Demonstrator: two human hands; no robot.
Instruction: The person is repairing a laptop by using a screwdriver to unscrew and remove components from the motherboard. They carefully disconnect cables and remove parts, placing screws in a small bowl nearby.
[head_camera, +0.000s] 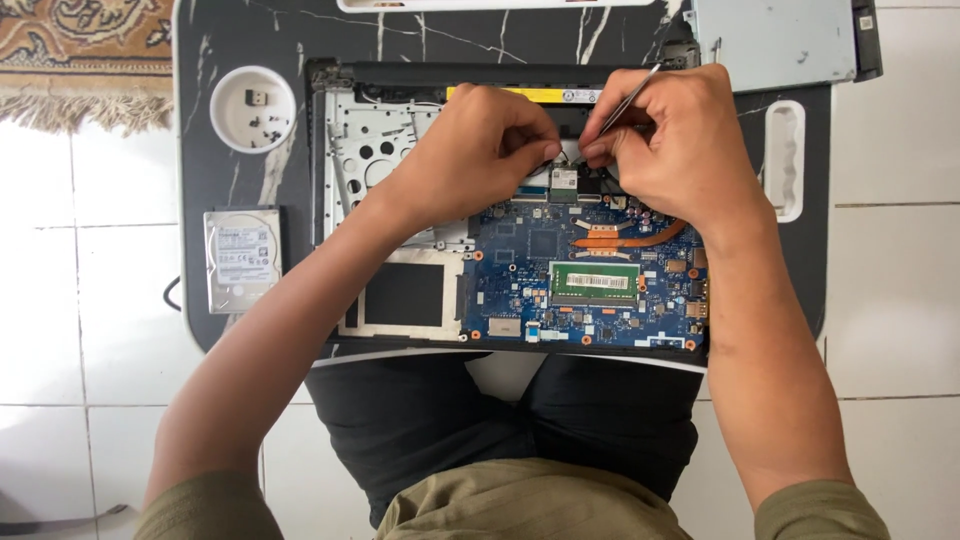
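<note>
Laptop (520, 250) opened, hard drive (243, 260) already out.
Our right hand (670, 150) grips tweezers (628, 97); our left hand (480, 150) pinches cables near the small card (564, 180).

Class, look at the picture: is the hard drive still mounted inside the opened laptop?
No: the hard drive lies on the table left of the laptop.
</note>
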